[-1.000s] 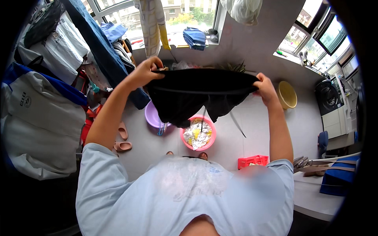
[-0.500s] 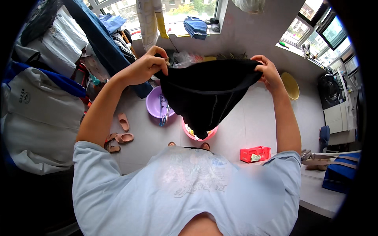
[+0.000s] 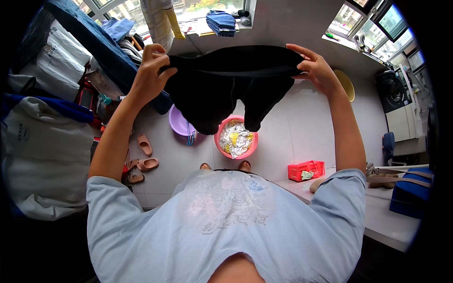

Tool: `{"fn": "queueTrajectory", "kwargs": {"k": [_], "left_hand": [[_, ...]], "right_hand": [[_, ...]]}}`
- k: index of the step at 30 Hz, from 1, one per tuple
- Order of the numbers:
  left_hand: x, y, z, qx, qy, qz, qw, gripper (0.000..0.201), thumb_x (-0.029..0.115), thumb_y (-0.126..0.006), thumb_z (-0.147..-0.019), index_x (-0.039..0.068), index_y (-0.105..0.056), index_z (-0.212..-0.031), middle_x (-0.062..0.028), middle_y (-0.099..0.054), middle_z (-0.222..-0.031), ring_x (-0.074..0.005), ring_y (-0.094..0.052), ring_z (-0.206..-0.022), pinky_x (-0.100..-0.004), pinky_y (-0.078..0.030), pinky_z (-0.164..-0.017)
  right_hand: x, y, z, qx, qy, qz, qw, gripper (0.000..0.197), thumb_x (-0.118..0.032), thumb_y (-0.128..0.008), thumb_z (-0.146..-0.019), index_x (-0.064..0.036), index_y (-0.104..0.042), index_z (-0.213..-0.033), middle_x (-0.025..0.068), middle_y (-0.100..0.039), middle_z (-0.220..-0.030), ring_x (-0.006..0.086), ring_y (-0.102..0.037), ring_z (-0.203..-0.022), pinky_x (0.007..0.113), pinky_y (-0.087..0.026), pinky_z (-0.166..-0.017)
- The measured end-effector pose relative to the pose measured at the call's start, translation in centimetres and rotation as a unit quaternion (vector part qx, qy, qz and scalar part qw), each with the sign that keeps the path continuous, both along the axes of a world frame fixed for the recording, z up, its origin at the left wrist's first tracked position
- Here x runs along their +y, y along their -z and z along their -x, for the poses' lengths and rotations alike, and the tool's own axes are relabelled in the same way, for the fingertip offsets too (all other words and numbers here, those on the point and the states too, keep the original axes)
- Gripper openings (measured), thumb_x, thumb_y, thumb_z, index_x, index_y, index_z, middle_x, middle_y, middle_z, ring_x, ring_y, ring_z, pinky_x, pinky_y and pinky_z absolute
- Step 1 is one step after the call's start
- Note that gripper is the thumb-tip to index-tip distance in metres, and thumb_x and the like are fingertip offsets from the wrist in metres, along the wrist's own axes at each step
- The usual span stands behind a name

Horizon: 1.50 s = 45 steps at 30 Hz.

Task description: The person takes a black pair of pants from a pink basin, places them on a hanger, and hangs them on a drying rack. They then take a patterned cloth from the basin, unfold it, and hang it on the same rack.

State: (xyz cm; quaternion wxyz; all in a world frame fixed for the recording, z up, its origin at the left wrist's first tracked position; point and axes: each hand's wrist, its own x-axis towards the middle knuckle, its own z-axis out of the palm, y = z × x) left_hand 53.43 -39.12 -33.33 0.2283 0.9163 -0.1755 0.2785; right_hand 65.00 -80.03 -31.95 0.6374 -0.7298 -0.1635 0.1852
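A pair of black pants (image 3: pixel 207 96) is stretched out in the air ahead of me, waistband up and both legs hanging down. My left hand (image 3: pixel 153 68) is closed on the left end of the waistband. At the other end, my right hand (image 3: pixel 317 70) grips the waistband between thumb and fingers. Below the pants, on the floor, stands a pink basin (image 3: pixel 255 141) holding crumpled white and yellow patterned cloth (image 3: pixel 236 139). The pants partly hide a purple basin (image 3: pixel 177 121) with blue hangers (image 3: pixel 190 135) in it.
Jeans (image 3: pixel 113 56) and other clothes hang at the left, beside a grey-white jacket (image 3: pixel 47 155). Pink slippers (image 3: pixel 147 163) lie on the floor at left. A red basket (image 3: pixel 296 172) stands at right. Farther back are a yellow basin (image 3: pixel 347 87) and a black washing machine (image 3: pixel 392 89).
Both hands have risen and spread apart, pulling the waistband straighter. The pants have opened from a bunched shape so two legs show, and more of the pink basin is visible.
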Motion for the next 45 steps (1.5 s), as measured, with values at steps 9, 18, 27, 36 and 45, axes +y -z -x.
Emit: {"fn": "queueTrajectory", "kwargs": {"k": [9,18,27,36,45], "left_hand": [[1.6,-2.0,-0.5,0.056,-0.100,0.081,0.990,0.016,0.011,-0.064,-0.086,0.001,-0.054,-0.094,-0.0099,-0.049,-0.066,-0.0173,-0.043,-0.057,-0.0293,-0.039,-0.056],[3.8,-1.3,-1.3,0.030,-0.087,0.107,0.990,0.013,0.009,-0.056,-0.091,0.003,-0.048,-0.099,-0.0105,-0.048,-0.069,-0.0157,-0.042,-0.061,-0.0310,-0.038,-0.057],[1.3,-0.5,-1.8,-0.004,-0.099,0.279,0.955,0.007,0.006,-0.052,-0.092,0.002,-0.046,-0.092,-0.0109,-0.045,-0.074,-0.0160,-0.044,-0.069,-0.0279,-0.038,-0.065],[3.3,3.4,-1.7,-0.155,-0.101,0.059,0.981,0.025,0.024,-0.055,-0.094,0.003,-0.042,-0.088,-0.0163,-0.054,-0.062,-0.0359,-0.060,-0.055,-0.0382,-0.047,-0.050],[1.9,-1.5,-2.1,0.148,-0.008,0.024,0.989,0.038,0.029,-0.065,-0.086,0.001,-0.053,-0.108,-0.0170,-0.058,-0.102,-0.0277,-0.058,-0.098,-0.0342,-0.043,-0.087]], "right_hand": [[0.4,-0.7,0.5,-0.172,-0.075,0.278,0.942,0.032,-0.029,-0.073,-0.079,-0.0042,-0.066,-0.097,0.0029,-0.057,-0.082,0.0123,-0.056,-0.069,0.029,-0.054,-0.067],[-0.2,0.1,-1.5,-0.457,-0.047,0.261,0.849,0.019,-0.018,-0.067,-0.085,-0.0009,-0.060,-0.088,0.0002,-0.052,-0.084,0.0108,-0.050,-0.072,0.024,-0.041,-0.063],[4.3,1.2,-0.6,-0.144,0.112,-0.042,0.982,0.032,-0.028,-0.063,-0.090,-0.0028,-0.053,-0.074,-0.0030,-0.044,-0.062,0.0069,-0.039,-0.060,0.026,-0.036,-0.057],[4.0,2.7,-0.2,-0.446,0.302,0.150,0.829,0.047,-0.039,-0.068,-0.085,-0.0037,-0.045,-0.066,0.0063,-0.046,-0.050,0.0138,-0.042,-0.047,0.031,-0.040,-0.050],[3.8,-0.3,-0.5,-0.465,0.260,0.153,0.832,0.038,-0.036,-0.071,-0.083,-0.0055,-0.051,-0.095,0.0063,-0.056,-0.078,0.0185,-0.052,-0.068,0.031,-0.046,-0.066]]}}
